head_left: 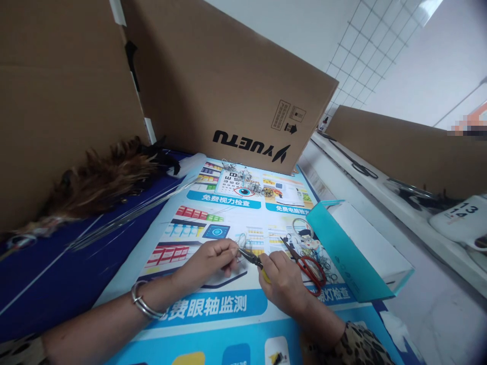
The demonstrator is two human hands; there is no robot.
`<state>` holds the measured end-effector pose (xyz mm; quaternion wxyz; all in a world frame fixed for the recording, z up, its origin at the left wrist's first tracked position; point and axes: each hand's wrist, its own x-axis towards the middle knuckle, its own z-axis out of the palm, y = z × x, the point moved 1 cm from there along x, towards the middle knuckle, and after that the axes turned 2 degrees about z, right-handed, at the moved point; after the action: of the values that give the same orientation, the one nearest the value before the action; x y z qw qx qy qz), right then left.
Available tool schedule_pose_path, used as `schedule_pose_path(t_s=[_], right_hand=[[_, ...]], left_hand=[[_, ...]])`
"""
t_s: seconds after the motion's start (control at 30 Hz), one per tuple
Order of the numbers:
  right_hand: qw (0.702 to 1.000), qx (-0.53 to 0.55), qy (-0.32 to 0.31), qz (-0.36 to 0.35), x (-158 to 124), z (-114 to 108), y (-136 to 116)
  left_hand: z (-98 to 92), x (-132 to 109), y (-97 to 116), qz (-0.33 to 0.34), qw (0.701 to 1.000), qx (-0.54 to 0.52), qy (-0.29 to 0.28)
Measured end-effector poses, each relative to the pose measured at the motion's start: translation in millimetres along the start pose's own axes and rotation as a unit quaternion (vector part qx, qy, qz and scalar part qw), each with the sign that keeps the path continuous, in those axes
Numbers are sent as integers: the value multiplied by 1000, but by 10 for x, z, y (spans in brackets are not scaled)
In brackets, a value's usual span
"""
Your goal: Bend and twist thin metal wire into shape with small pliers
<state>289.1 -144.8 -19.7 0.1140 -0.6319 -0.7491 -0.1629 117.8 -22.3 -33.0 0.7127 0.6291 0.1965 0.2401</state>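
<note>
Wire (241, 242) pinched in left hand (208, 259) | right hand (283, 278) grips pliers (251, 258), tips on wire | bending underway, unfinished | scissors (308, 263) just right of pliers | finished wire pieces (243, 181) beyond pliers

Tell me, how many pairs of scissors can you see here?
2: red-handled scissors lie on the poster just beyond the right hand; black scissors lie on the white ledge at right. Others may be hidden.
</note>
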Motion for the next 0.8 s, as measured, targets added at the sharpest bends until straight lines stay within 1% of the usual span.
schedule_pose_path(t_s=[0.23, 0.53, 0.8], right_hand=[[1000, 8, -3, 1, -2, -14, 3], [1000, 8, -7, 1, -10, -23, -6], [1000, 22, 0, 19, 1, -27, -43]], left_hand=[[8, 8, 16, -8, 1000, -3, -2], [0, -9, -16, 0, 1000, -1, 1], [-1, 6, 4, -9, 1000, -1, 7]])
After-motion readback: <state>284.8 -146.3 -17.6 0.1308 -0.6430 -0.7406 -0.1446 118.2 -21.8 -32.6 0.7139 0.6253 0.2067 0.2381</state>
